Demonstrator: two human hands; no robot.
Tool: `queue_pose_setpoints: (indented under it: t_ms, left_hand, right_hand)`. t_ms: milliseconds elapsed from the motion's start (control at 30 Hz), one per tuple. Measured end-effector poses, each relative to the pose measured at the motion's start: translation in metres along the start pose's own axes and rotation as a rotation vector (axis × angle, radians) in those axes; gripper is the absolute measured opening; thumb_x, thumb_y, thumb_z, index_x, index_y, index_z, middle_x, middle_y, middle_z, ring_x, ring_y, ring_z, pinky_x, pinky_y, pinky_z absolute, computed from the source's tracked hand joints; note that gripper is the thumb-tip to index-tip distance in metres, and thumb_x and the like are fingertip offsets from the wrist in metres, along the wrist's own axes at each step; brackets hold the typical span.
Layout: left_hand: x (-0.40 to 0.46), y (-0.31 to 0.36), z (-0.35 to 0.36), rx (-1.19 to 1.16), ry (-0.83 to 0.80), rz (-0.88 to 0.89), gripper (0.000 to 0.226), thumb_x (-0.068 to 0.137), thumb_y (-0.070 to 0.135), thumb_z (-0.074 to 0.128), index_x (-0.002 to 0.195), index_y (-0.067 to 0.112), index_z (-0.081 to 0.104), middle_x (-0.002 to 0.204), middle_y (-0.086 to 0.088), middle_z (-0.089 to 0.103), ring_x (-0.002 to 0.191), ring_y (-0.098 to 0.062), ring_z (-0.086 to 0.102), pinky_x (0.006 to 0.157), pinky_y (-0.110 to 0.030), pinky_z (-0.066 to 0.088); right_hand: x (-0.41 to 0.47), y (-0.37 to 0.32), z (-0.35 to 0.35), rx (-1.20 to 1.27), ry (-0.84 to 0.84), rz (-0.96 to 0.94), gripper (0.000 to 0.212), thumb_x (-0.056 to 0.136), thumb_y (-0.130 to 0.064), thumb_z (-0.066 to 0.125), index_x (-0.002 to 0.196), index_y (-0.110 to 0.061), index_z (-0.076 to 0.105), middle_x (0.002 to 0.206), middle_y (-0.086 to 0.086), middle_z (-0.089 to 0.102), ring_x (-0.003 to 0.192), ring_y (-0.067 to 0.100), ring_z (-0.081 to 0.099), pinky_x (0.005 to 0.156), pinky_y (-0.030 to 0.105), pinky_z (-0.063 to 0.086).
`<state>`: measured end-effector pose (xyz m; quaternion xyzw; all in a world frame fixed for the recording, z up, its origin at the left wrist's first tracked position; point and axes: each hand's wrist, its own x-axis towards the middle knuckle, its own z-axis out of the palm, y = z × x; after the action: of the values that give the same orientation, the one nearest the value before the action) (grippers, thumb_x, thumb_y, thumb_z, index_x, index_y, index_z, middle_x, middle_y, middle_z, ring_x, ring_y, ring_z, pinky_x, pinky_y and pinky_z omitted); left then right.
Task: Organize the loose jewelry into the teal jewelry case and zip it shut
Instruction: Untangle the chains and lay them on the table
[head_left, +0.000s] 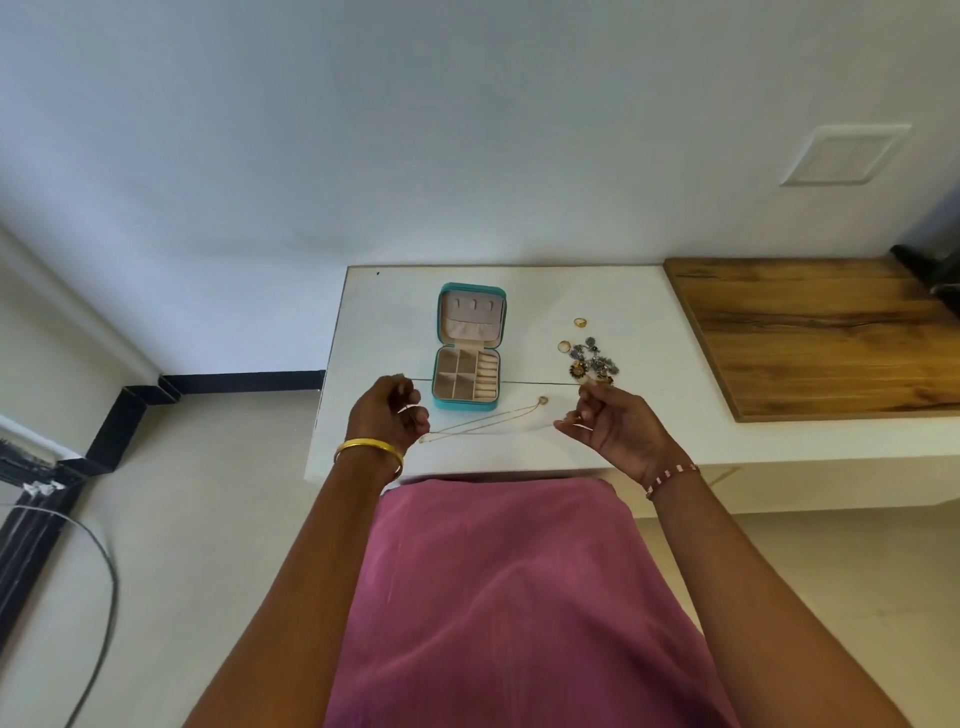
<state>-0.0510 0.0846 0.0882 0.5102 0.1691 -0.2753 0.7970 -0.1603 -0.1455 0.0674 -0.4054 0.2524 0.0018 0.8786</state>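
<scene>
From my remote seat, no readable text, no labels, no brands, no numbers on anything I see

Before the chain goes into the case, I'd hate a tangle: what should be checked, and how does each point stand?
1. Case open, lid back: ok.
2. Compartments free of jewelry: ok, none visible.
3. Left hand pinches one chain end: ok.
4. Right hand pinches the other end: ok.
5. Chain free of knots: cannot tell, too thin.
6. Chain apart from the charm pile: ok.
</scene>
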Motion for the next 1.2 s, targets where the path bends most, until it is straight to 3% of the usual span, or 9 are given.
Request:
queue_pose_setpoints:
  t_ms: [100,200,267,433,533,600,767,933,1200]
  left_hand:
    - [0.012,-0.017,-0.010,-0.025,0.043,-0.042,0.029,0.092,0.016,0.043,0.065,0.010,0.050,0.040,0.002,0.050,0.039,-0.012,0.052,0.046,-0.020,0.047]
    - [0.024,-0.035,-0.023,0.085,0.121,-0.048,0.020,0.091,0.013,0.049,0.081,-0.001,0.058,0.061,-0.009,0.054,0.060,-0.021,0.062,0.059,-0.027,0.057]
    - [0.033,-0.046,-0.032,0.200,0.141,-0.045,0.020,0.090,0.011,0.051,0.097,-0.006,0.058,0.070,-0.011,0.057,0.070,-0.024,0.060,0.059,-0.024,0.057]
    - [0.052,-0.071,-0.038,0.491,0.251,0.014,0.021,0.082,0.005,0.061,0.099,-0.009,0.063,0.069,-0.010,0.061,0.060,-0.018,0.059,0.054,-0.019,0.056]
    - [0.059,-0.079,-0.038,0.711,0.335,0.087,0.019,0.080,0.009,0.065,0.095,-0.003,0.067,0.075,-0.013,0.067,0.050,-0.009,0.059,0.068,-0.026,0.055]
    - [0.061,-0.079,-0.039,0.864,0.343,0.145,0.018,0.081,0.011,0.065,0.094,0.000,0.068,0.085,-0.017,0.070,0.055,-0.014,0.060,0.078,-0.026,0.050]
    - [0.062,-0.080,-0.041,1.033,0.346,0.210,0.016,0.080,0.014,0.065,0.090,0.003,0.070,0.089,-0.016,0.071,0.070,-0.024,0.063,0.077,-0.022,0.042]
    - [0.063,-0.081,-0.040,1.127,0.365,0.241,0.016,0.080,0.013,0.065,0.092,0.003,0.070,0.091,-0.015,0.069,0.078,-0.018,0.056,0.079,-0.023,0.039]
    - [0.066,-0.081,-0.044,1.124,0.329,0.236,0.014,0.078,0.010,0.067,0.090,0.004,0.069,0.090,-0.015,0.069,0.081,-0.027,0.063,0.084,-0.030,0.048]
  right_hand:
    - [0.007,0.006,-0.008,-0.157,0.095,0.037,0.021,0.094,-0.013,0.044,0.080,-0.006,0.058,0.050,0.001,0.052,0.050,0.013,0.058,0.059,0.029,0.058]
    - [0.016,0.012,-0.015,-0.290,0.194,0.051,0.015,0.092,-0.008,0.050,0.085,-0.003,0.061,0.061,0.007,0.053,0.051,0.015,0.058,0.061,0.031,0.059]
    - [0.023,0.015,-0.019,-0.383,0.270,0.042,0.010,0.089,-0.006,0.055,0.084,-0.002,0.062,0.066,0.009,0.054,0.052,0.015,0.057,0.062,0.030,0.059]
    - [0.047,0.022,-0.027,-0.470,0.460,-0.016,0.013,0.084,0.001,0.060,0.072,-0.004,0.060,0.063,0.011,0.056,0.036,0.007,0.054,0.047,0.023,0.055]
    - [0.062,0.026,-0.033,-0.567,0.518,-0.042,0.018,0.082,0.005,0.060,0.067,-0.004,0.059,0.056,0.010,0.056,0.033,0.005,0.052,0.041,0.020,0.052]
    - [0.070,0.030,-0.039,-0.687,0.518,-0.069,0.017,0.082,0.005,0.062,0.067,-0.003,0.059,0.058,0.011,0.056,0.032,0.004,0.051,0.039,0.019,0.050]
    - [0.086,0.039,-0.049,-1.142,0.478,-0.208,0.003,0.079,-0.007,0.068,0.077,-0.004,0.067,0.056,0.004,0.058,0.041,0.009,0.050,0.052,0.023,0.045]
    - [0.089,0.049,-0.053,-1.295,0.447,-0.296,0.006,0.079,-0.011,0.067,0.084,-0.008,0.068,0.076,0.009,0.062,0.068,0.019,0.055,0.066,0.027,0.042]
    - [0.088,0.050,-0.051,-1.454,0.460,-0.313,0.017,0.084,-0.015,0.062,0.099,-0.007,0.065,0.096,0.016,0.056,0.084,0.027,0.058,0.069,0.025,0.038]
